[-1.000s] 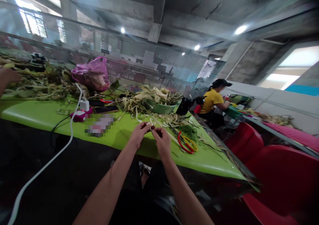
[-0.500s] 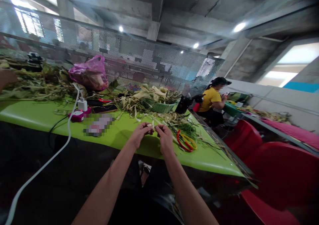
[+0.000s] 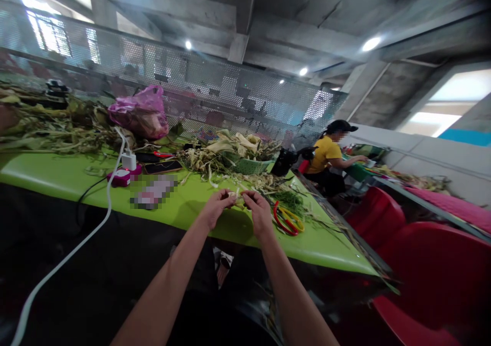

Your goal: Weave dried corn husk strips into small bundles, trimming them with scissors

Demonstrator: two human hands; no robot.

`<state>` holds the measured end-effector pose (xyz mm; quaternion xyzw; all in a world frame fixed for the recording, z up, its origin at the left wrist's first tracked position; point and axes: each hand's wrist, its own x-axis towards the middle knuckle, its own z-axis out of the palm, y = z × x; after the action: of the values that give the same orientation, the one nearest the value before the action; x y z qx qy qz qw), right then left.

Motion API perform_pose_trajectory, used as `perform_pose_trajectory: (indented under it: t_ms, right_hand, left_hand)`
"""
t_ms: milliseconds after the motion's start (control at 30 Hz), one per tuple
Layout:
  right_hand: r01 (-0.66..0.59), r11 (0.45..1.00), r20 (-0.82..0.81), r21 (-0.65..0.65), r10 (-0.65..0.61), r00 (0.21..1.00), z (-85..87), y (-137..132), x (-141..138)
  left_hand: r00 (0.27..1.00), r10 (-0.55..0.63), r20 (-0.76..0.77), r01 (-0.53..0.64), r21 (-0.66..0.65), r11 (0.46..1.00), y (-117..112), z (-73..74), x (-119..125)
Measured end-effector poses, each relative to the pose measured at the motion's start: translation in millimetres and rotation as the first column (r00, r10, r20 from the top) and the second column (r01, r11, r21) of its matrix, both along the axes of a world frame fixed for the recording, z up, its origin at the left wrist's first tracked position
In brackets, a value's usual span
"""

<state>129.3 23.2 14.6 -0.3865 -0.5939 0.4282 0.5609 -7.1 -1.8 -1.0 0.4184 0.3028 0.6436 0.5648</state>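
Observation:
Over the front of the green table [image 3: 184, 218], my left hand [image 3: 218, 208] pinches a small pale piece of dried plant husk [image 3: 233, 195]. My right hand [image 3: 259, 210] is just to its right, thumb and fingertips pressed together at the other side of the piece; what exactly lies in that pinch is too small to make out. Right of my right hand lie scissors with red and yellow handles [image 3: 287, 221]. Beyond my hands stands a green basket [image 3: 247, 166] heaped with dry husks [image 3: 241, 144].
At left are a pink plastic bag [image 3: 140, 113], a purple power socket [image 3: 123, 176] with a white cable, and a blurred-out flat object [image 3: 153, 191]. Dry stalks [image 3: 57, 126] cover the back left. Red chairs [image 3: 433, 264] and a person in yellow [image 3: 324, 154] are at right.
My right hand has shifted slightly right, away from the left, which stays nearly in place. The person in yellow has stretched an arm forward over the other table.

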Motion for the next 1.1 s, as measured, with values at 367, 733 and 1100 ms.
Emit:
perform_pose_trajectory:
  t_ms: [367,733,1100]
  right_hand:
    - [-0.11,0.993,-0.025,-0.041,0.109,0.994,12.4,7,2]
    - [-0.1,0.992,0.185,0.071,0.086,0.979,20.7,11,13]
    - [-0.325,0.887,0.717,0.328,-0.01,0.697,54.7,9,8]
  left_hand:
    - [0.977,-0.049,-0.209,0.06,0.047,0.997,-2,3.3,1]
    - [0.935,0.007,-0.355,0.022,0.076,0.997,6,-7.9,5]
    - [0.921,0.053,-0.385,-0.008,0.119,0.993,17,-18.5,7]
